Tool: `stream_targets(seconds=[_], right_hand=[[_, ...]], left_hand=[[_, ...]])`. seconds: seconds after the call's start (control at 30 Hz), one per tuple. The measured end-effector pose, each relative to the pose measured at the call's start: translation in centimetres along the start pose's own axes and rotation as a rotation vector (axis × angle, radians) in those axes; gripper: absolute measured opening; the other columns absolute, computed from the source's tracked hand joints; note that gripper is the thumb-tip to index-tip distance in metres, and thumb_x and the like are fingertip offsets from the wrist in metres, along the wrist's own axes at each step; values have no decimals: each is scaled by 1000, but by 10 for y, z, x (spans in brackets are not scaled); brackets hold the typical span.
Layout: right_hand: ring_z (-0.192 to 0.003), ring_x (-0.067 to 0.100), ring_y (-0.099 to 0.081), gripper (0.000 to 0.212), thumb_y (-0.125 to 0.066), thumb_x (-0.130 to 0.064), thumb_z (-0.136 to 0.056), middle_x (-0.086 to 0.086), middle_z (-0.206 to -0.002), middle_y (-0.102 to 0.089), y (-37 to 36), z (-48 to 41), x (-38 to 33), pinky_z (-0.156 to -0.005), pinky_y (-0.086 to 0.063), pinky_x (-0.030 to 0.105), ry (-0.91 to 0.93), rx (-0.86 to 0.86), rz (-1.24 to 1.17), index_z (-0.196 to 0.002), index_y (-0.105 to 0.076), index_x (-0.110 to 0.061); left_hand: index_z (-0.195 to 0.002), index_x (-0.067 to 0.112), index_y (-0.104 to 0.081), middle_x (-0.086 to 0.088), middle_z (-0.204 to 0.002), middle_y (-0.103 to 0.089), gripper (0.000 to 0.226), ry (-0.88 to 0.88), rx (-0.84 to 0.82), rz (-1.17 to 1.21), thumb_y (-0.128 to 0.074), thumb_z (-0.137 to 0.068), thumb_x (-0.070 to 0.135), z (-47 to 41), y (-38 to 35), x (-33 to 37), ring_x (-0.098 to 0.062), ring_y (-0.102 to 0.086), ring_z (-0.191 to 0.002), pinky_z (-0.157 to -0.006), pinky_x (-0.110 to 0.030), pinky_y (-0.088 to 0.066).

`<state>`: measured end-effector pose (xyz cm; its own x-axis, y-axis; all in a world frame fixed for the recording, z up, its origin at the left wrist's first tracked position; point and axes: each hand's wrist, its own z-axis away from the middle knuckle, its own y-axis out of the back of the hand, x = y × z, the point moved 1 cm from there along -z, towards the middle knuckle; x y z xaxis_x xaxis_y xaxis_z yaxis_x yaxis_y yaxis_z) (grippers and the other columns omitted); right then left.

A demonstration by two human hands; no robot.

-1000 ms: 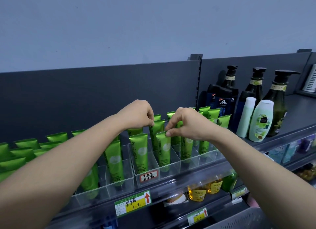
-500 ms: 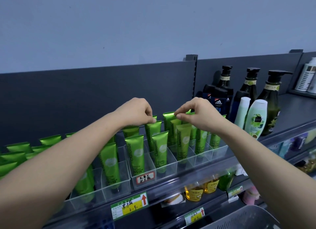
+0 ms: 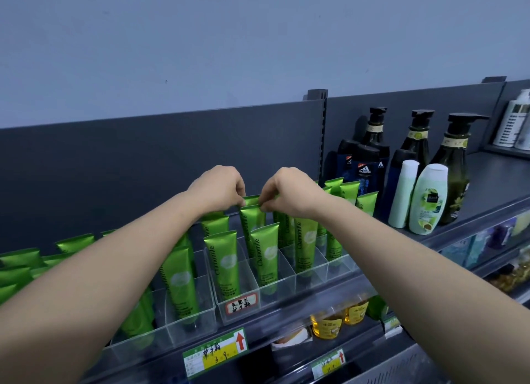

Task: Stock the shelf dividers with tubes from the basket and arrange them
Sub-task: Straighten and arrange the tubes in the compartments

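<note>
An upright green Chamomile tube (image 3: 251, 223), standing second from the front in the clear shelf dividers (image 3: 312, 280), is pinched at its top corners by the left hand (image 3: 217, 189) and the right hand (image 3: 289, 193).

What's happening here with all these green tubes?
A person is stocking a shop shelf by hand. The left hand and right hand meet over one green tube and pinch its top edge. It stands upright behind the front row in the clear dividers. Many matching tubes already stand in the slots on either side. Bottles sit further right on the same shelf, untouched.
</note>
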<state>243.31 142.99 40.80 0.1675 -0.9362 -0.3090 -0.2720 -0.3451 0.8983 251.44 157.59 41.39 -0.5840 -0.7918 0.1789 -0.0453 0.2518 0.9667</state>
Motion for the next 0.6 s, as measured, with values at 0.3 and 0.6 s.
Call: stream_targets(seconds=[0.3,0.6], right_hand=[[-84,10,-64,12,-76,-21,-77,-5,-89,-74,-1,1,1,-76,-48,23,19,-2,-22,-89,-77,-20],[-80,-3,-63,11,-76,-28,-80,-9,-87,-73,47,33,38,-73,-45,16,-82,35,-144,-90,-77,-25]], left_hand=[[-70,23,-70,7,-76,-67,9,-20,-3,35,-78,-74,25,0,1,-3,-17,-63,-80,-74,-35,-54],[-87,26,-75,12,-85,-70,10,-163,51,123,-71,-81,33,-3,11,30,-9,-64,-85,-79,-30,-52]])
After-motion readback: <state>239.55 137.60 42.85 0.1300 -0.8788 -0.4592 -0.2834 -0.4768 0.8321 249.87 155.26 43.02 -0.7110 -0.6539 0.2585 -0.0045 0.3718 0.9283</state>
